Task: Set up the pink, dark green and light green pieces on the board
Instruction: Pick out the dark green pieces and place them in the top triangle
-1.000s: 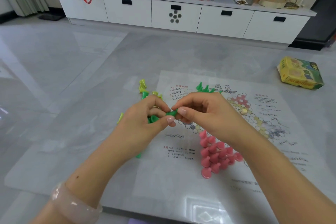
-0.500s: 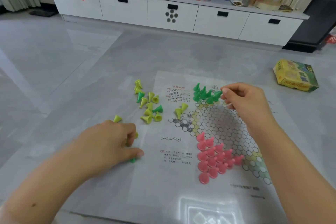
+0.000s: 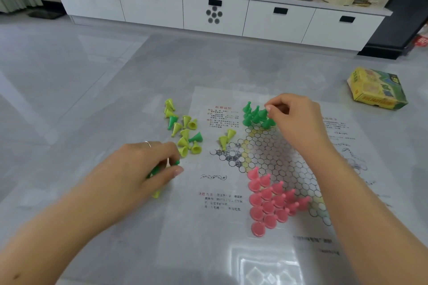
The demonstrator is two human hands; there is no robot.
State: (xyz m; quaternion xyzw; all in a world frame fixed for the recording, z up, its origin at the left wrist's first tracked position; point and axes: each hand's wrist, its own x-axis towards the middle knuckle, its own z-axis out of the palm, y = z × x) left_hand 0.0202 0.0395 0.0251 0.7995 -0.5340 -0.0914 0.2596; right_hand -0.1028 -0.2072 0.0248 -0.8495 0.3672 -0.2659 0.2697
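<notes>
Right hand lowered onto dark green pieces (upright cluster).

— What do I see under everything?

— I see a shiny gray table. A paper game board lies flat on it, with little hexagon spots and some printed words.

— What else lies right on the table?

— To the left of the board there is a loose pile of light green pieces. Some stand up and some lie tipped over. A few dark green pieces are mixed in with them. Far off to the right, well apart from the board, sits a yellow box.
</notes>
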